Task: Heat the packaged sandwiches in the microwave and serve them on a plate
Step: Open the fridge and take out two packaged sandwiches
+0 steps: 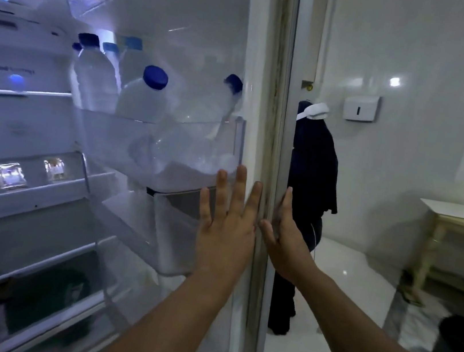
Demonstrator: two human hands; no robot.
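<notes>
- Here the left hand (225, 223) lies flat on the inner side of the open fridge door (260, 59), fingers straight and spread.
- The right hand (284, 232) presses its straight fingers on the door's outer edge.
- Two packaged sandwiches (11, 175) sit on a fridge shelf (25, 199), well apart from both hands.
- Blue-capped bottles (146, 93) stand in the door bin (157, 146).

Left hand (225, 229): bare, no rings, no watch.
Right hand (284, 238): bare too.
Forearms: 2, sleeveless.
</notes>
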